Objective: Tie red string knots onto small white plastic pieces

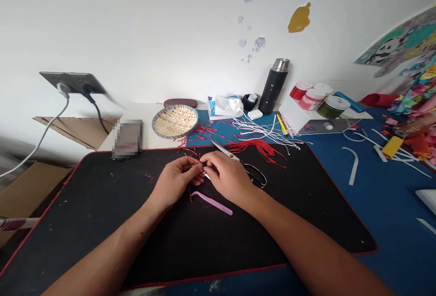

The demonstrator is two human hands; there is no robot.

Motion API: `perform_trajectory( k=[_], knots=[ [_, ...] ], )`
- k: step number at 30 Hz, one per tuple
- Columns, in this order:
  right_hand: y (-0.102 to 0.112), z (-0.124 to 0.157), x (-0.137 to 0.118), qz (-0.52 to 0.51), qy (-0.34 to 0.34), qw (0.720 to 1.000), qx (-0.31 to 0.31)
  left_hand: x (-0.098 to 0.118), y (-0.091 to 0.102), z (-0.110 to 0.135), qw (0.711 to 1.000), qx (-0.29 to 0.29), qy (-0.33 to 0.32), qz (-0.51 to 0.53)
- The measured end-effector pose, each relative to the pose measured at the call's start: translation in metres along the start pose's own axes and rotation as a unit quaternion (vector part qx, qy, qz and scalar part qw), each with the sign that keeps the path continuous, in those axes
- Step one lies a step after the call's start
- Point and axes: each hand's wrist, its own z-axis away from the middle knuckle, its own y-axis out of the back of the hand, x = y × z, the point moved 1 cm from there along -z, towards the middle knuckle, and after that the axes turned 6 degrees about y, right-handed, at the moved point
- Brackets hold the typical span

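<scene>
Your left hand (175, 182) and your right hand (228, 177) come together in front of you, palms down and turned inward, with their fingertips nearly touching. Your left fingertips (195, 165) are pinched closed, and your right fingertips (207, 163) curl down just beside them (the right knuckles hide most of those fingers). Your bare left forearm (109, 246) and right forearm (306, 241) angle in from the lower corners, converging at your slightly bent wrists.

My red cord (254, 148) is fine matt thread, the scissors (225, 152) have polished metal blades, the tweezers (211, 203) are smooth pink plastic, and the desk mat (85, 205) is matt black cloth.
</scene>
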Motion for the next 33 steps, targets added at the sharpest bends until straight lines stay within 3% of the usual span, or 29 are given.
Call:
perform_trajectory(
  k=[14,25,33],
  knots=[
    [0.0016,-0.0012,-0.0030,-0.084,-0.039,0.996,-0.013,-0.0014,-0.0014,0.0008,1.000,0.000,-0.007,-0.016],
    [-0.0007,-0.0007,-0.0025,0.022,-0.032,0.999,-0.024,-0.0045,-0.0024,0.0004,0.999,0.017,-0.015,-0.030],
    [-0.0014,0.0006,-0.0003,0.028,-0.043,0.998,-0.040,-0.0098,-0.0038,0.0007,0.998,0.027,-0.033,-0.051]
  ],
)
